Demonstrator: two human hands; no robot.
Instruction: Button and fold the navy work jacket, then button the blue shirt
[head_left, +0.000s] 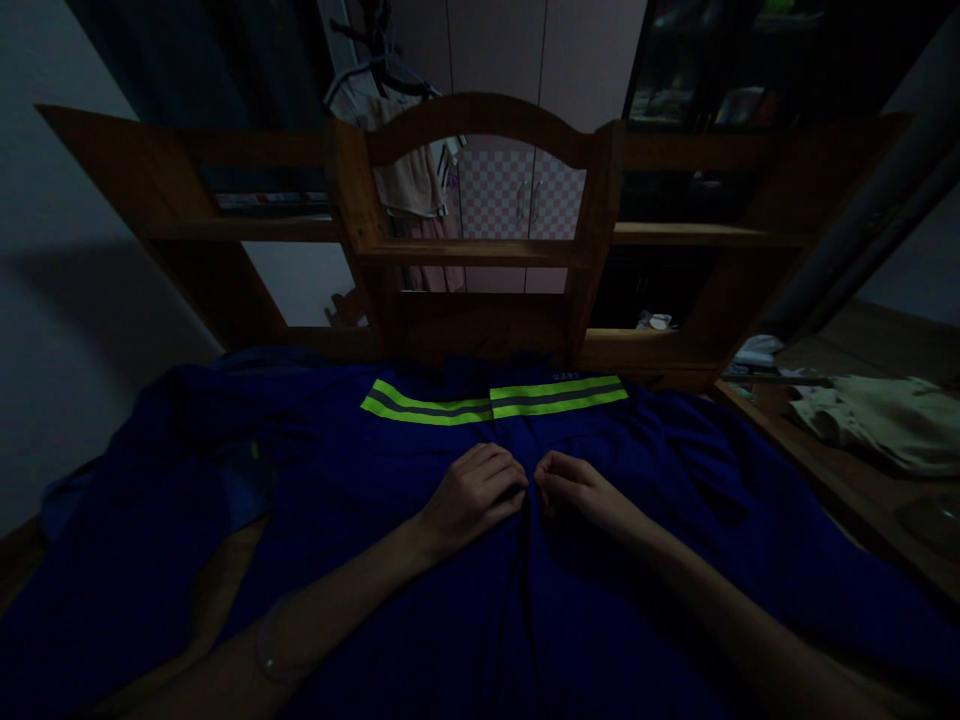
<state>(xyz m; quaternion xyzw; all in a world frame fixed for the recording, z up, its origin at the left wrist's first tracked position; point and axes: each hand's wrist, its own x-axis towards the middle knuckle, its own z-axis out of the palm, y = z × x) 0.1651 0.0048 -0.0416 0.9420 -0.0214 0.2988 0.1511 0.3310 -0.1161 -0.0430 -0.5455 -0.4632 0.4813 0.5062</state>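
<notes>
A dark blue work jacket (pixel 345 480) with yellow-green reflective strips (pixel 559 397) across its chest lies spread out in front of me, sleeves out to both sides. At its front opening, below the strips, my left hand (pixel 476 490) has its fingers curled together on the cloth edge. Close beside it, my right hand (pixel 574 488) pinches the opposite edge of the front. The two sets of fingertips nearly meet. Any button or fastener between them is hidden by the fingers and the dim light.
Behind the jacket stands a wooden shelf unit (pixel 480 252) with an arched top. Clothes on hangers (pixel 412 165) hang beyond it, near a cupboard with a checkered front (pixel 495 185). Pale folded cloth (pixel 885 420) lies on the right. A wall (pixel 67 300) rises at the left.
</notes>
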